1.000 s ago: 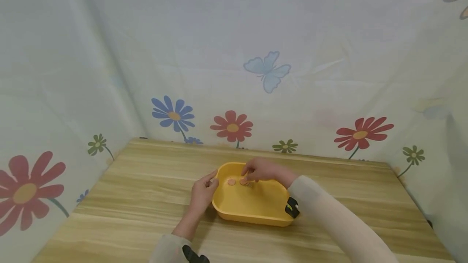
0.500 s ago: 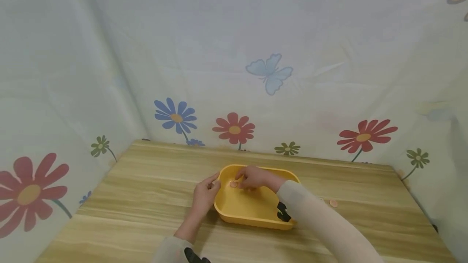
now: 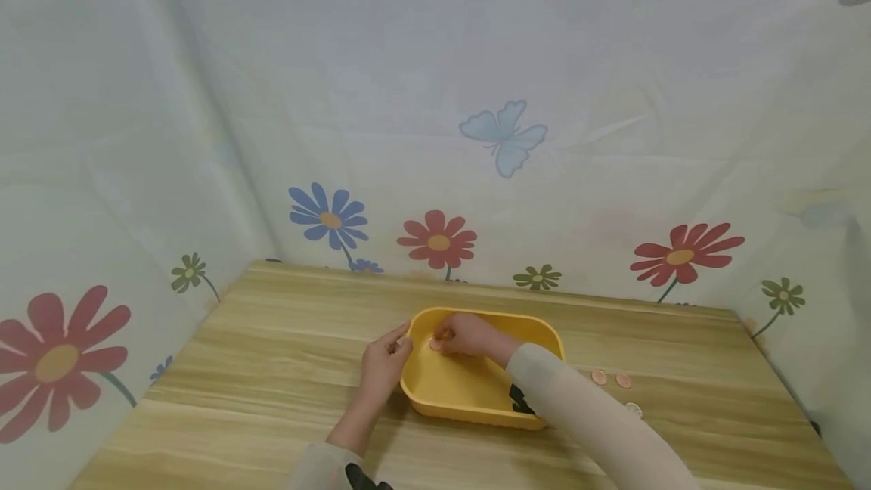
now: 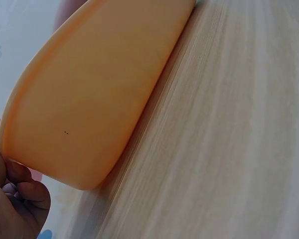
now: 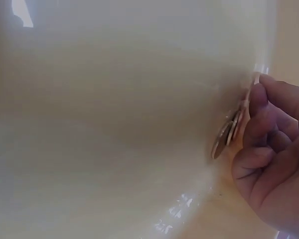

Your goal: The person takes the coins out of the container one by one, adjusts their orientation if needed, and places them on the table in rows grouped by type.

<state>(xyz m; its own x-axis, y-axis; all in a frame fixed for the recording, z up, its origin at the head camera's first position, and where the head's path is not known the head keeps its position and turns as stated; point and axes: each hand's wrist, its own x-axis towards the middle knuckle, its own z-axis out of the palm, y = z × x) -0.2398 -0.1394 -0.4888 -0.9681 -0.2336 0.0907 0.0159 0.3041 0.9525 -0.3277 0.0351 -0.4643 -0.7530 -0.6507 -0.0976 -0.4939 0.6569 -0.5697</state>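
Note:
A yellow plastic basin [image 3: 442, 388] sits on the table, tilted in the left wrist view. My left hand [image 3: 382, 361] grips its left rim, thumb toward the inside; in the left wrist view the fingers [image 4: 36, 194] curl by the rim. Inside the basin, my right hand [image 3: 469, 335] pinches a round coin [image 5: 256, 78] between thumb and fingertips near the left end. More coins [image 5: 222, 141] stand on edge beside those fingers in the right wrist view; how they are held or supported I cannot tell. A copper coin [image 3: 434, 344] shows at the fingertips in the head view.
On the wooden table [image 3: 306, 331], right of the basin, lie two copper-coloured coins [image 3: 599, 377] and a silvery one [image 3: 633, 410], close by the right sleeve [image 3: 592, 407]. A flower-printed curtain [image 3: 381, 134] hangs behind and at both sides.
My right hand has shifted left inside the basin, from the second coin to the leftmost one. Coins on the table have come out from behind the right sleeve. The left hand keeps its grip.

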